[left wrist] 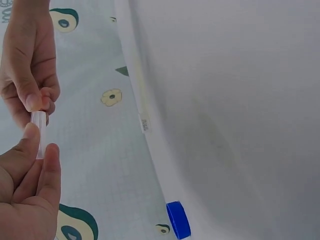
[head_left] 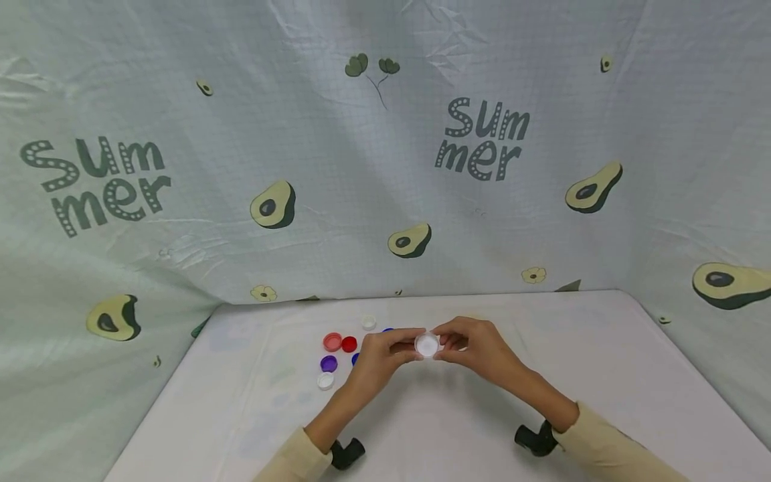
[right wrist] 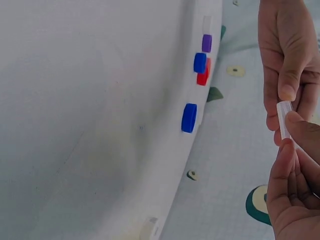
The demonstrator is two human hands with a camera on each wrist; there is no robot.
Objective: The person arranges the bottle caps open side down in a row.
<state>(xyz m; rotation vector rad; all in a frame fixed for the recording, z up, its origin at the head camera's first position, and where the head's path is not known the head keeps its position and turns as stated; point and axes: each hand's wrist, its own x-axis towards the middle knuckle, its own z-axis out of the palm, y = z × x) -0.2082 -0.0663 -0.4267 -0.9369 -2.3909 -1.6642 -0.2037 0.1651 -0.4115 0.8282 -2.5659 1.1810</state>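
Between both hands, above the white table, is a round white bottle cap (head_left: 427, 345), its face turned toward the head camera. My left hand (head_left: 381, 355) pinches its left rim between thumb and fingers, while my right hand (head_left: 478, 345) pinches the right rim. Seen edge-on in the left wrist view, the cap (left wrist: 39, 135) looks translucent, with fingertips on opposite sides of it. The right wrist view shows the same cap (right wrist: 284, 120) standing between the two thumbs. A blue cap (head_left: 355, 359) lies behind my left hand, partly covered by it.
Left of the hands lie a large red cap (head_left: 332, 342), a smaller red cap (head_left: 349, 344), a purple cap (head_left: 328, 363) and a white cap (head_left: 325, 381). Farther back are another white cap (head_left: 369, 323) and another blue cap (head_left: 388, 329). A printed curtain (head_left: 337, 167) hangs behind the table (head_left: 482, 442).
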